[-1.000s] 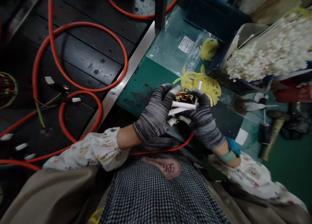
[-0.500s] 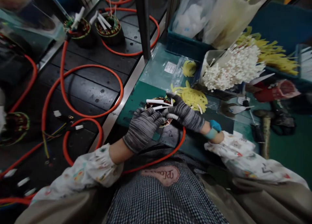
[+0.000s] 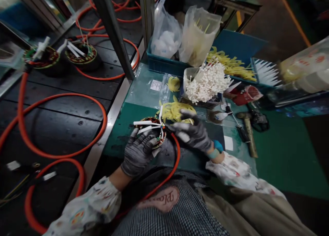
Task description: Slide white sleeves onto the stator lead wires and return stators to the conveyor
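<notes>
My left hand [image 3: 138, 150], in a grey knit glove, is wrapped round a round wound motor stator [image 3: 152, 130] at the near left of the green table [image 3: 282, 153]. White tubes [image 3: 145, 123] stick out of the stator to the left. My right hand [image 3: 192, 133], also gloved, lies just right of the stator with its fingers spread toward it; the hand is blurred and nothing shows in it. An orange cable [image 3: 169, 167] runs from the stator down toward my lap.
Behind the hands lie yellow strips [image 3: 174, 110] and a clear tub of white tubes [image 3: 205, 82]. A blue bin [image 3: 164, 64] holds plastic bags. A hammer [image 3: 248, 131] lies to the right. Two more stators [image 3: 81, 54] and orange cable loops [image 3: 61, 126] sit on the dark conveyor at left.
The view has tilted up and back, showing more of the table and conveyor. My hands have drawn apart; the right hand has come off the white tubes while the left keeps the stator.
</notes>
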Available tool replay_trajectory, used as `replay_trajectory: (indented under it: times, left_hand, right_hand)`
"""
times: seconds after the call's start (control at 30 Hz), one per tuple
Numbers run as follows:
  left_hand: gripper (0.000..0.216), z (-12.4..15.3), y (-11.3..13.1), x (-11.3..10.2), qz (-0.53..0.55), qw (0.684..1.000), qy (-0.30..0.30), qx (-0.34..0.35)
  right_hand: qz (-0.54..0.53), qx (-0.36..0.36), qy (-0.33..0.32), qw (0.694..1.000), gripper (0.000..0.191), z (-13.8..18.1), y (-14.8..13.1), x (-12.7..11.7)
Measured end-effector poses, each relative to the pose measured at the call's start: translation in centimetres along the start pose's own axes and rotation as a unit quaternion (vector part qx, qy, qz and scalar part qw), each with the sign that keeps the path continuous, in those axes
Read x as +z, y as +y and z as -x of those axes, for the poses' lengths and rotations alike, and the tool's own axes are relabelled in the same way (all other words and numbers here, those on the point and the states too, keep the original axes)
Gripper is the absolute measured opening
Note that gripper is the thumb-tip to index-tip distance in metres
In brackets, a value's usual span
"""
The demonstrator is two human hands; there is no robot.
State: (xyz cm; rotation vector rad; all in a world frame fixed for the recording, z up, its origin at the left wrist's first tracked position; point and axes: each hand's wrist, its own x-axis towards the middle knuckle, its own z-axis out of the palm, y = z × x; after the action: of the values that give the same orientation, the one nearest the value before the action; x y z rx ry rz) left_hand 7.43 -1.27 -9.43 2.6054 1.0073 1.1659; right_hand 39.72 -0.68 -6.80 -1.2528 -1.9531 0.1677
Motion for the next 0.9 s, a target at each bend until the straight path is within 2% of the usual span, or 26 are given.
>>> replay_trajectory:
  times: [0.07, 0.13, 0.2, 0.27, 0.33, 0.4, 0.5, 0.6, 0.7, 0.8, 0.9]
  left_hand:
    - [0.07, 0.2, 0.1, 0.1, -0.002, 1.0, -0.004, -0.015]
    - [0.067, 0.5, 0.1, 0.2, -0.001, 0.999, -0.01, -0.032]
    - [0.072, 1.0, -0.2, 0.3, 0.011, 0.999, -0.012, -0.037]
    - [0.086, 1.7, -0.8, 0.4, 0.034, 0.999, -0.019, -0.033]
    - [0.098, 2.3, -1.3, 0.5, 0.051, 0.998, -0.032, -0.033]
    - [0.099, 2.7, -1.6, 0.5, 0.055, 0.997, -0.052, -0.029]
    - [0.074, 2.3, -1.6, 0.3, 0.044, 0.996, -0.073, -0.023]
    - [0.044, 1.0, -1.0, 0.0, 0.038, 0.998, -0.047, 0.002]
    - [0.027, -0.3, -0.4, -0.5, 0.019, 0.999, -0.031, 0.018]
    - [0.025, -0.9, 0.3, -1.2, -0.002, 0.999, -0.053, -0.006]
    - [0.025, -1.2, 0.8, -1.9, -0.009, 0.995, -0.089, -0.031]
  right_hand:
    - [0.117, 0.062, 0.105, 0.986, 0.024, 0.1, 1.4, -2.4]
    - [0.165, 0.105, 0.143, 0.97, 0.031, -0.4, 3.4, -3.7]
    - [0.193, 0.148, 0.143, 0.959, 0.035, -1.2, 5.3, -3.7]
    - [0.22, 0.192, 0.142, 0.946, 0.037, -2.1, 6.4, -3.1]
    - [0.229, 0.211, 0.144, 0.939, 0.038, -2.8, 6.5, -2.6]
    - [0.224, 0.208, 0.142, 0.941, 0.037, -3.0, 5.8, -2.8]
    - [0.191, 0.161, 0.146, 0.957, 0.037, -2.6, 3.9, -3.9]
    - [0.117, 0.126, 0.208, 0.963, 0.036, -2.5, 1.2, -5.1]
    - [0.006, 0.174, 0.227, 0.958, 0.03, -2.8, -2.8, -6.7]
    - [-0.086, 0.224, 0.227, 0.944, 0.022, -3.1, -7.9, -8.2]
    - [-0.179, 0.271, 0.13, 0.937, 0.012, -3.1, -11.9, -7.9]
